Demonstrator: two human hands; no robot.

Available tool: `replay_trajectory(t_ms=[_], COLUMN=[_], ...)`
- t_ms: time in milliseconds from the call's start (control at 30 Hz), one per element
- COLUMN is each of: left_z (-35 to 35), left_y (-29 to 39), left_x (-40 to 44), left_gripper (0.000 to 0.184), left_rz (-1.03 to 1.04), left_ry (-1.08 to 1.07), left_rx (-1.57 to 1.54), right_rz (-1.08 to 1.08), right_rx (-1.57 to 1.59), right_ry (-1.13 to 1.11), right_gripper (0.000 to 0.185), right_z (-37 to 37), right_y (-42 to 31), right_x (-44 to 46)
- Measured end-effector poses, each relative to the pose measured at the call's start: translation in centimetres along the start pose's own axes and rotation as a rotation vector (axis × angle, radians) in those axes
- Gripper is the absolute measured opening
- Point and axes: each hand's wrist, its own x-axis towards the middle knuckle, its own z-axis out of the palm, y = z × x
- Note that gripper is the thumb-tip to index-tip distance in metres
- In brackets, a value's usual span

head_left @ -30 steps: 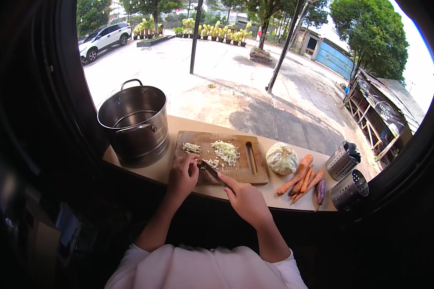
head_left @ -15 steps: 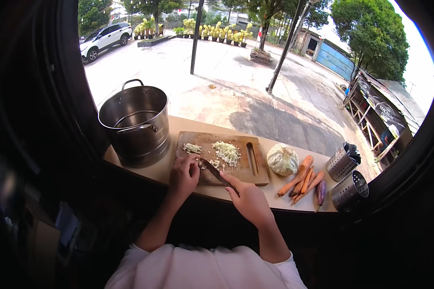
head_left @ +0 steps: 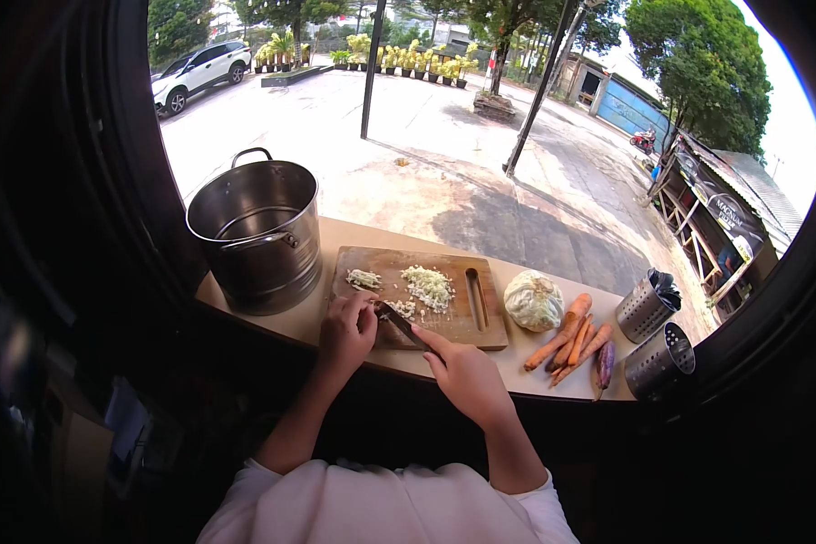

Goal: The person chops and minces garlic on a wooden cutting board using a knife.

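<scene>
My right hand [head_left: 471, 381] is closed round the handle of a kitchen knife [head_left: 401, 325], its forefinger stretched along the top of the blade. The blade slants up and left over the wooden cutting board [head_left: 462, 337]. Close to the knife tip, my left hand [head_left: 347, 331] is closed, with curled fingertips pressed down at the board's left side; what they hold is hidden. Finely chopped pale vegetable [head_left: 428, 287] forms a pile mid-board. A smaller pile [head_left: 364, 279] lies at the upper left, and loose bits [head_left: 403, 309] surround the blade.
On the left of the counter [head_left: 372, 238] stands a large steel pot [head_left: 256, 240]. Right of the board are a cabbage [head_left: 533, 301], several carrots [head_left: 575, 337] and a purple eggplant-like vegetable [head_left: 605, 365]. Two perforated metal holders [head_left: 648, 306] stand at the far right. A dark frame surrounds the opening.
The knife blade has shifted slightly, its tip staying close to my left fingertips. Both hands keep nearly the same place. A red motorbike has come into view in the background.
</scene>
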Motion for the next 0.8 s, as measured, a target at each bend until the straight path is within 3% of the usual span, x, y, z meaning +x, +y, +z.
replay_trajectory(t_ms=[800], left_z=[0.4], left_y=[-0.1], left_x=[0.0], left_gripper=[0.02], left_rz=[0.008], left_ry=[0.018], left_rx=[0.028], right_rz=[-0.035], right_rx=[0.064], right_ry=[0.043], right_gripper=[0.042], right_z=[1.0], right_y=[0.6], right_x=[0.9])
